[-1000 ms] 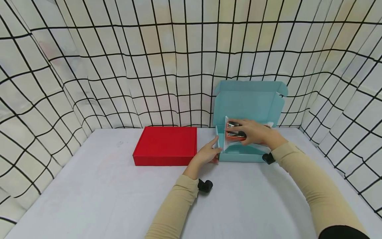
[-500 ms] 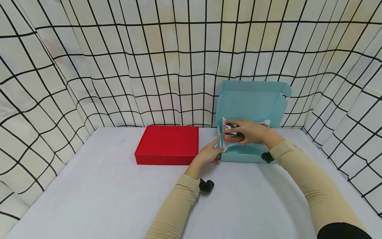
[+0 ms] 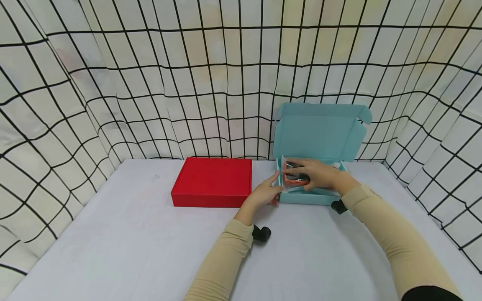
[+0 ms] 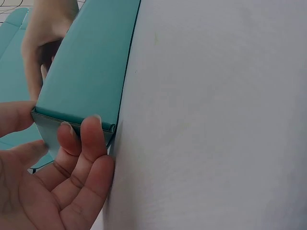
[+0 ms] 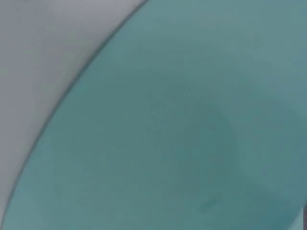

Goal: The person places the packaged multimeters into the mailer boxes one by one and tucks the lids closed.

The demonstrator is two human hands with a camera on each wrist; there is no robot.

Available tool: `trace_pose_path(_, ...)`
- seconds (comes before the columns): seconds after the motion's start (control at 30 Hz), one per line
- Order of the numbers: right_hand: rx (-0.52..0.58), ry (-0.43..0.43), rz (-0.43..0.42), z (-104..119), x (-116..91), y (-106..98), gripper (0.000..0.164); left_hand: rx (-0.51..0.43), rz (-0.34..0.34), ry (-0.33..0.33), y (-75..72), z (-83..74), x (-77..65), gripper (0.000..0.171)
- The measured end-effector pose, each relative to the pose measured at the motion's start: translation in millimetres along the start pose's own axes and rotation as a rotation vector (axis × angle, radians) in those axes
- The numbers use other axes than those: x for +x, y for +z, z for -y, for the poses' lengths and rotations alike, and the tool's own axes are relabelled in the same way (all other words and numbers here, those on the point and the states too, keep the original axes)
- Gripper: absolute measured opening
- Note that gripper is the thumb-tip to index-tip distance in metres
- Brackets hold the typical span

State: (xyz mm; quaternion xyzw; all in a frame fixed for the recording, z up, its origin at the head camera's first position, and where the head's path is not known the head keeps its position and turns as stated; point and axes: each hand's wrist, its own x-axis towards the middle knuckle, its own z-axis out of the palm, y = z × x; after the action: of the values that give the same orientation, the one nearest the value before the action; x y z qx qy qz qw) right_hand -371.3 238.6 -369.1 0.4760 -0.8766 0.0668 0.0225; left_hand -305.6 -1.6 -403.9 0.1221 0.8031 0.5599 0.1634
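Note:
A turquoise cardboard box [image 3: 308, 199] stands with its lid [image 3: 316, 129] raised at the back. My left hand [image 3: 263, 193] holds the box's left end; in the left wrist view, the curled fingers [image 4: 93, 139] lie against the end wall near a corner. Inside the box, my right hand [image 3: 316, 172] grips a clear-wrapped package [image 3: 295, 179] with orange and dark, shiny parts. The hand covers much of it, so its exact kind is unclear. The right wrist view is filled by a close, blurred turquoise box wall [image 5: 158, 134], with neither hand nor package showing.
A closed red box [image 3: 212, 179] lies left of the turquoise box on the white-covered table [image 3: 150, 251]. Behind and on both sides hangs white cloth with a black grid [image 3: 241, 83].
My right hand has lowered the package deeper into the turquoise box. The left hand keeps its place at the box's end. The head view has shifted slightly.

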Motion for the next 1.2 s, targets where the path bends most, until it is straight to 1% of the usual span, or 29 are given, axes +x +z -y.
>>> trace_pose_path(0.1, 0.014, 0.0, -0.008, -1, -2, 3, 0.083, 0.01, -0.001, 0.003, 0.2, -0.1, 0.1, 0.065)
trace_pose_path(0.33, 0.034, 0.014, -0.029, 0, -5, 6, 0.082, 0.069, -0.008, 0.01, 0.2, -3.7, -2.1, 0.066)
trace_pose_path(0.5, 0.06, 0.036, -0.033, 2, -8, 9, 0.081, 0.067, -0.005, 0.006, 2.2, -2.9, -2.8, 0.066)
trace_pose_path(0.67, 0.06, 0.044, -0.022, 3, -9, 12, 0.08, 0.068, -0.007, 0.004, 3.1, -2.1, -4.0, 0.065)
trace_pose_path(0.8, 0.04, 0.033, -0.021, 3, -9, 13, 0.08, 0.069, -0.009, 0.004, 3.1, -1.7, -3.7, 0.065)
trace_pose_path(0.97, 0.032, 0.013, -0.02, 5, -7, 12, 0.078, 0.04, -0.01, -0.002, 2.3, -0.7, -1.7, 0.066)
trace_pose_path(1.07, 0.039, 0.032, -0.011, 6, -6, 12, 0.076, 0.037, -0.011, -0.003, 1.5, -0.5, -0.9, 0.066)
trace_pose_path(1.2, 0.054, 0.08, 0.009, 6, -6, 13, 0.074, 0.041, -0.012, -0.002, 0.7, -0.2, -0.6, 0.066)
